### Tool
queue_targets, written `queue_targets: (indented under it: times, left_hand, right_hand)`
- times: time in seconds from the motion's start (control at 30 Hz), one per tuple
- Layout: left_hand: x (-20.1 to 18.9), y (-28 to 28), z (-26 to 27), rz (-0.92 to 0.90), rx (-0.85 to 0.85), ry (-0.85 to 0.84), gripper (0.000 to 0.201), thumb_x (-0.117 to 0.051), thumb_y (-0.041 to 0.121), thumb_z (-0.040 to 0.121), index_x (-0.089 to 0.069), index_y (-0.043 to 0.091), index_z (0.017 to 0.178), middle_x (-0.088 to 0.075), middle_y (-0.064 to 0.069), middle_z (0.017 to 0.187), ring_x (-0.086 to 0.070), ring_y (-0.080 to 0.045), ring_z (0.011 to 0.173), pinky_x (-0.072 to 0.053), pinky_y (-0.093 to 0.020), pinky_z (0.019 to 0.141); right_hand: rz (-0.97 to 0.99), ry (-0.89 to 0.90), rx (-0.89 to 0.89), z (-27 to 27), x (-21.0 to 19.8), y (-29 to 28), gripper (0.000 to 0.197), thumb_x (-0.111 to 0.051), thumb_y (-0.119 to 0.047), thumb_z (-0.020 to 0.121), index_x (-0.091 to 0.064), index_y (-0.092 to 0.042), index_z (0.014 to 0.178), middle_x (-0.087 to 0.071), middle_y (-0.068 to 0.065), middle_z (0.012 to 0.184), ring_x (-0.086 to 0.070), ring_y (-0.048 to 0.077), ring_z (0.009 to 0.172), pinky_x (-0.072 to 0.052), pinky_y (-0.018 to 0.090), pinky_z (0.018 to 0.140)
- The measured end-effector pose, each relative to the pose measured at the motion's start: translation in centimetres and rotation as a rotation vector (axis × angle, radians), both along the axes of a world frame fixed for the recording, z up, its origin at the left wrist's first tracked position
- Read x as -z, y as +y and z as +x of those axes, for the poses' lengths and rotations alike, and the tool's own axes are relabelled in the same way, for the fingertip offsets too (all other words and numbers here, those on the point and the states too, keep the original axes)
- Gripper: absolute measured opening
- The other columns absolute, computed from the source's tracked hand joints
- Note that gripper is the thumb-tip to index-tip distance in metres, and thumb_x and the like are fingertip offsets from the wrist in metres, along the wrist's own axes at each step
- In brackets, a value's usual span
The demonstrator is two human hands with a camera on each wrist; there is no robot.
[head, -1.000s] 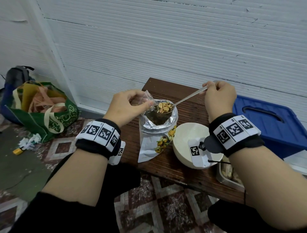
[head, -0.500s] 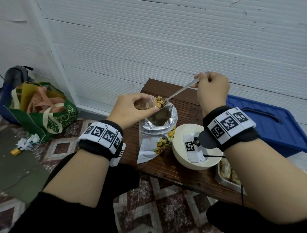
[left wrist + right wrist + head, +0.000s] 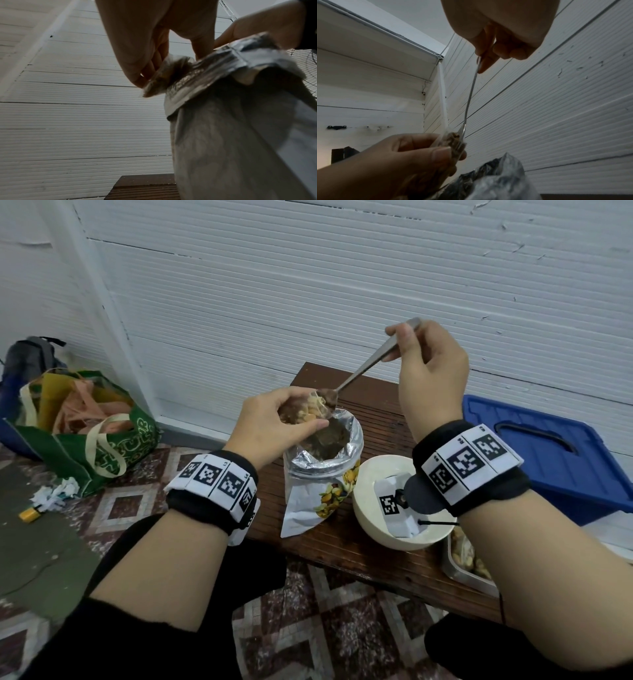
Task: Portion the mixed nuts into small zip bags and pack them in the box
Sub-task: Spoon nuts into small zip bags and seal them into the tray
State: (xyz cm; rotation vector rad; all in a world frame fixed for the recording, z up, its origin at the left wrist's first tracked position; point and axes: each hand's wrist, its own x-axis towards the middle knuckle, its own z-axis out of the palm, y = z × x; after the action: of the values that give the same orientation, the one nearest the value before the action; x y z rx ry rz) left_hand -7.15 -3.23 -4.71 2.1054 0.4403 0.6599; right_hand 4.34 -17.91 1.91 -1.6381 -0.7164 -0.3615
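My left hand (image 3: 274,422) pinches a small clear zip bag (image 3: 305,412) holding some nuts, just above the open foil nut pouch (image 3: 322,474) standing on the wooden table (image 3: 370,556). My right hand (image 3: 428,364) grips the handle of a metal spoon (image 3: 363,371), tilted steeply with its bowl at the zip bag's mouth. In the left wrist view my fingers (image 3: 145,65) hold the zip bag (image 3: 164,77) against the pouch rim (image 3: 214,67). The right wrist view shows the spoon (image 3: 471,94) running down into the zip bag (image 3: 453,140) in my left hand (image 3: 412,155).
A white bowl (image 3: 370,487) stands right of the pouch. A metal tray of nuts (image 3: 466,563) lies at the table's right edge under my right forearm. A blue plastic box lid (image 3: 548,453) is at the far right. A green tote bag (image 3: 85,426) sits on the floor at left.
My right hand rose and tipped the spoon steeply. The nuts that sat in the spoon's bowl have slid into the zip bag, which my left hand kept over the pouch.
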Motion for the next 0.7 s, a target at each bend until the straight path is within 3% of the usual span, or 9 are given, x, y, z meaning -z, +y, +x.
queue_targets:
  times: [0.13, 0.27, 0.37, 0.47, 0.53, 0.63, 0.7]
  left_hand:
    - [0.2, 0.7, -0.2, -0.081, -0.046, -0.054, 0.045, -0.082, 0.037, 0.069, -0.07, 0.024, 0.11, -0.069, 0.014, 0.095, -0.063, 0.004, 0.09, -0.053, -0.018, 0.085]
    - [0.1, 0.9, -0.5, -0.144, -0.057, -0.083, 0.045, -0.081, 0.04, 0.068, -0.071, 0.026, 0.109, -0.071, 0.008, 0.098, -0.066, -0.006, 0.093, -0.055, -0.028, 0.087]
    - [-0.1, 0.7, -0.6, -0.164, -0.052, -0.105, 0.039, -0.082, 0.038, 0.069, -0.07, 0.032, 0.105, -0.071, 0.009, 0.099, -0.066, -0.006, 0.093, -0.055, -0.03, 0.088]
    - [-0.4, 0.4, -0.6, -0.173, -0.044, -0.141, 0.035, -0.081, 0.033, 0.071, -0.069, 0.033, 0.104, -0.07, 0.013, 0.092, -0.063, 0.004, 0.084, -0.054, -0.024, 0.084]
    - [-0.5, 0.2, -0.6, -0.175, -0.032, -0.154, 0.032, -0.081, 0.032, 0.072, -0.069, 0.034, 0.101, -0.07, 0.014, 0.091, -0.062, 0.007, 0.082, -0.052, -0.024, 0.084]
    - [-0.6, 0.0, -0.6, -0.184, -0.024, -0.162, 0.021, -0.082, 0.032, 0.071, -0.07, 0.037, 0.088, -0.071, 0.015, 0.098, -0.065, 0.0, 0.09, -0.054, -0.033, 0.089]
    - [-0.6, -0.2, -0.6, -0.179, -0.026, -0.167, 0.02, -0.082, 0.034, 0.07, -0.07, 0.037, 0.086, -0.072, 0.014, 0.1, -0.067, -0.006, 0.092, -0.054, -0.039, 0.091]
  right_hand:
    - [0.135, -0.031, 0.094, 0.5, -0.3, -1.1, 0.018, -0.05, -0.019, 0.097, -0.065, -0.02, 0.088, -0.062, -0.014, 0.074, -0.064, 0.006, 0.074, -0.05, 0.017, 0.072]
    - [0.137, 0.057, 0.229, 1.3, 0.5, -2.1, 0.02, -0.049, -0.02, 0.097, -0.068, -0.016, 0.091, -0.061, -0.016, 0.07, -0.062, 0.001, 0.07, -0.046, 0.01, 0.069]
    - [0.005, 0.113, 0.229, 1.1, 1.9, -2.3, 0.02, -0.051, -0.022, 0.097, -0.068, -0.018, 0.089, -0.059, -0.016, 0.068, -0.056, -0.005, 0.063, -0.04, 0.006, 0.06]
    - [-0.174, 0.071, 0.208, -0.1, 3.8, -1.9, 0.019, -0.054, -0.025, 0.095, -0.066, -0.019, 0.082, -0.053, -0.017, 0.063, -0.051, -0.013, 0.057, -0.034, 0.005, 0.055]
    - [-0.249, 0.044, 0.169, -0.9, 5.3, -1.5, 0.02, -0.055, -0.025, 0.095, -0.068, -0.017, 0.083, -0.055, -0.016, 0.065, -0.052, -0.007, 0.058, -0.036, 0.007, 0.058]
    - [-0.309, 0.03, 0.136, -1.7, 7.2, -0.9, 0.02, -0.056, -0.026, 0.094, -0.072, -0.014, 0.091, -0.064, -0.007, 0.075, -0.059, 0.013, 0.073, -0.047, 0.031, 0.072]
    - [-0.321, 0.039, 0.125, -1.9, 7.8, -0.7, 0.021, -0.058, -0.026, 0.093, -0.072, -0.012, 0.087, -0.065, -0.004, 0.073, -0.061, 0.017, 0.074, -0.047, 0.032, 0.073]
